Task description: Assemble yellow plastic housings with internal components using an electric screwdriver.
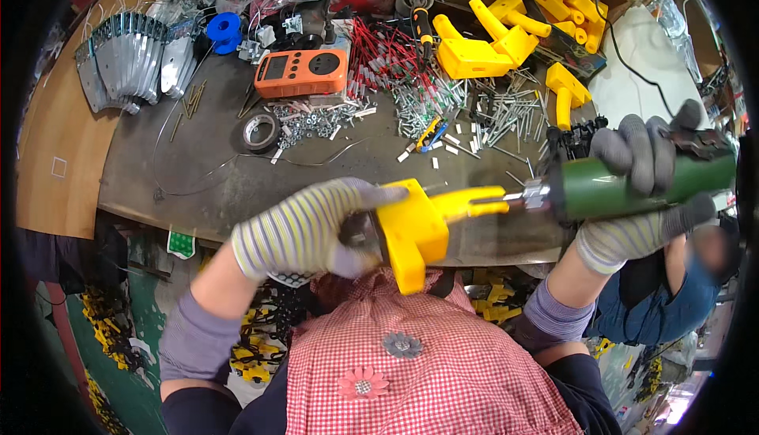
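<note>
In a striped, grey-tipped glove, my left hand (296, 225) is closed around a yellow plastic tool housing (413, 233) with a dark part at its left side. The housing's handle sticks out to the right. My right hand (628, 236), gloved alike, wraps round a green cylindrical power screwdriver (581, 188), lying level. Its metal tip meets the far end of the yellow handle; whether a screw sits there cannot be made out. Both hands are over the front part of the workbench (182, 198).
Behind lie an orange meter (300, 73), black tape (259, 131), loose screws (506, 119), red wires (383, 59) and several yellow housings (482, 54). Metal plates (130, 59) fan out at the left, near a blue spool (224, 32). Another person (668, 300) is at the right.
</note>
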### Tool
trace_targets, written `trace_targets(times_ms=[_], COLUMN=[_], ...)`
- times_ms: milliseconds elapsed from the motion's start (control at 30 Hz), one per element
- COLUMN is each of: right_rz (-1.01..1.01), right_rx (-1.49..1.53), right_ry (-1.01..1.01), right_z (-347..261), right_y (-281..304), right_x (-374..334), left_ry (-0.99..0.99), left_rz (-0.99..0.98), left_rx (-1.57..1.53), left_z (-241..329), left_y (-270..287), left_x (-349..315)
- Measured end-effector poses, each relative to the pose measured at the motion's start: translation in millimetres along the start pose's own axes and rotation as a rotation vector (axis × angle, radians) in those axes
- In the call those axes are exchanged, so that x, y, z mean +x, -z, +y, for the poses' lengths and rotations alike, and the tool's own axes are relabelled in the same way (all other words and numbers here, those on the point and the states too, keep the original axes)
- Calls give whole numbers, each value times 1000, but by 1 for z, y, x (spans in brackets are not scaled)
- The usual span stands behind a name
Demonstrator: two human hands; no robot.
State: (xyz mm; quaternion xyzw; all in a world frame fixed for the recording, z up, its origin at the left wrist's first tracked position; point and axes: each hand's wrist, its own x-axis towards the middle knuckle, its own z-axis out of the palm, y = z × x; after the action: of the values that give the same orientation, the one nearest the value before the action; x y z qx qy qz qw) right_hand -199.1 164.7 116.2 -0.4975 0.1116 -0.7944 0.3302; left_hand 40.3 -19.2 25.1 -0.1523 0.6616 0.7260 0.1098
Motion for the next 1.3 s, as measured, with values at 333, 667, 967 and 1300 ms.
trace_targets(times_ms=[333, 667, 967, 1300], right_rz=[570, 663, 822, 738], right_rx=[98, 298, 309, 298], right_ry=[79, 18, 111, 65], right_z=[-15, 9, 30, 27], right_y=[68, 65, 72, 83], right_x=[-80, -84, -85, -96], left_ry=[-111, -226, -558, -545], left_rz=[-2, 65, 300, 289], left_rx=[-80, 167, 1215, 1207], left_z=[-3, -1, -20, -19], left_y=[32, 22, -4, -2], left_x=[3, 2, 5, 8])
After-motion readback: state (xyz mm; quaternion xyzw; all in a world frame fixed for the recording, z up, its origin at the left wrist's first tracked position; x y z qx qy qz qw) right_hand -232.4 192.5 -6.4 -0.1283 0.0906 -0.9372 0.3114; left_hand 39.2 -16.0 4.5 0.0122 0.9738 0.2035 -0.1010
